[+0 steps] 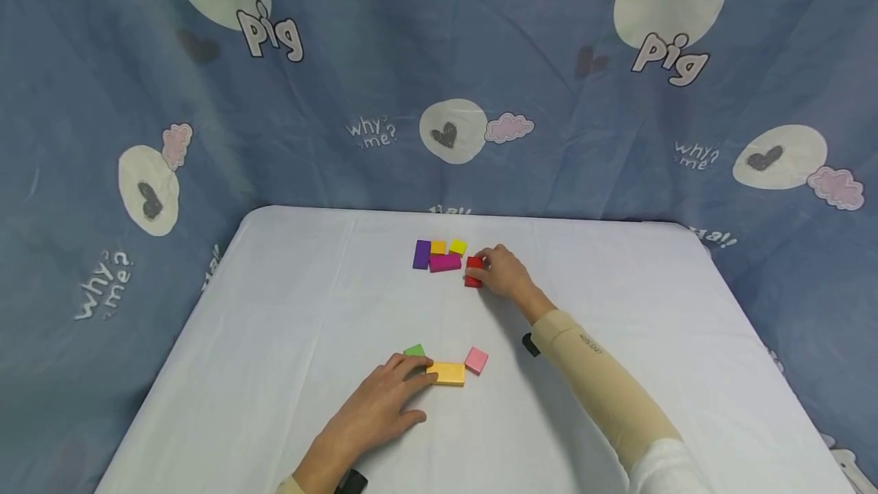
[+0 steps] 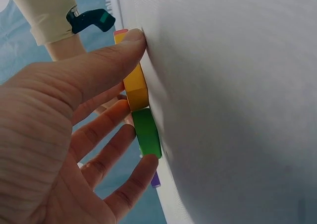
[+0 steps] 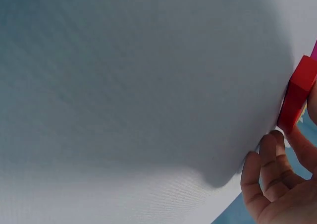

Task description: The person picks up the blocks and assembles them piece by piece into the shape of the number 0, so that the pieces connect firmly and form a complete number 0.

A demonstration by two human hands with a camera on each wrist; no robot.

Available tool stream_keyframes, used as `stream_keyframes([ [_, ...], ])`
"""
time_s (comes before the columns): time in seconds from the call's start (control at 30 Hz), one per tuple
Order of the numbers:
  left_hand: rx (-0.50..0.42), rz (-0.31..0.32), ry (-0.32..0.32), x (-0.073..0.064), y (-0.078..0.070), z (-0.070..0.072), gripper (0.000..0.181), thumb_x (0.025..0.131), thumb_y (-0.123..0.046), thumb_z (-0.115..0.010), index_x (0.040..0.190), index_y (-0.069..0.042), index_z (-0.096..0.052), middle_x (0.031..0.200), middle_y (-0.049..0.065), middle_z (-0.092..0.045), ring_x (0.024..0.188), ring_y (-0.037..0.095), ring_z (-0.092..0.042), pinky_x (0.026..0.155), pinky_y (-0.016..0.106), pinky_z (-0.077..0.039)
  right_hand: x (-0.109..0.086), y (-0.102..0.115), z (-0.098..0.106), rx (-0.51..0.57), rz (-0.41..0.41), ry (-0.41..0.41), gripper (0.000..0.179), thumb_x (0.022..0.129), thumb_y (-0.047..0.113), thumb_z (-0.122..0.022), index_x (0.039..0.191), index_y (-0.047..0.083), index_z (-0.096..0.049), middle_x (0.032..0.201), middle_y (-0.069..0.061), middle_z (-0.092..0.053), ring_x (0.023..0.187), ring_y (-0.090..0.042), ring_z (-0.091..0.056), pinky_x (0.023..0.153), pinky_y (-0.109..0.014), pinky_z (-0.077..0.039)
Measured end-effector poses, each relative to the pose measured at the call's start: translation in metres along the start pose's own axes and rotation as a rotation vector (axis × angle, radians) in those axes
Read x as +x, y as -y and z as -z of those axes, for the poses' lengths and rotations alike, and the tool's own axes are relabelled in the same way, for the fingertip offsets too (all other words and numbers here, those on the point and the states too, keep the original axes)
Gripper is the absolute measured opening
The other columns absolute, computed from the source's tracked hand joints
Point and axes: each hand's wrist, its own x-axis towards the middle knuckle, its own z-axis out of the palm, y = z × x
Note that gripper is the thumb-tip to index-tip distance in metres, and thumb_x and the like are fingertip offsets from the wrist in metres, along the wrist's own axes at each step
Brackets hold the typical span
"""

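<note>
My right hand (image 1: 506, 273) pinches a red block (image 1: 473, 282) between thumb and fingers at the far part of the table. In the right wrist view the red block (image 3: 296, 95) stands right at the white surface, with the other fingers spread below it. Nearer to me, the left hand (image 1: 373, 412) reaches over a yellow-orange oblong block (image 1: 449, 374), its fingertips on that block's left end. A green block (image 1: 414, 351) lies partly hidden behind those fingers. In the left wrist view the loosely bent fingers rest along the yellow-orange block (image 2: 137, 89) and the green block (image 2: 146, 133).
A pink block (image 1: 476, 360) lies at the yellow-orange block's right end. Left of the red block sits a cluster: purple (image 1: 421, 255), small orange (image 1: 437, 248), yellow (image 1: 458, 247) and magenta blocks (image 1: 446, 263). A blue patterned curtain (image 1: 439, 59) hangs behind the white table (image 1: 329, 288).
</note>
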Motion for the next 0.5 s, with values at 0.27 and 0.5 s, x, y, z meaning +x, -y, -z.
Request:
stream_keyframes([
  [0.27,-0.006,0.002,-0.005,0.0004,-0.0011,0.0007,0.050,0.080,-0.032,-0.081,0.125,-0.018,-0.067,0.135,-0.003,-0.052,0.120,0.018,-0.046,0.095,0.040,-0.046,-0.0023,-0.0002,-0.0017,-0.026,0.028,-0.027,0.049,0.092,0.038,-0.068,0.126,0.003,-0.059,0.102,-0.011,-0.055,0.090,-0.023,-0.052,0.082,-0.038,-0.047],
  [0.5,-0.006,0.005,0.001,0.0012,-0.0015,0.0001,0.049,0.080,-0.032,-0.082,0.124,-0.018,-0.067,0.134,-0.002,-0.053,0.120,0.019,-0.047,0.095,0.041,-0.046,-0.0066,0.0009,-0.0045,0.079,0.011,-0.054,0.048,0.090,0.033,-0.072,0.122,0.004,-0.052,0.100,-0.010,-0.057,0.089,-0.024,-0.053,0.080,-0.039,-0.048],
])
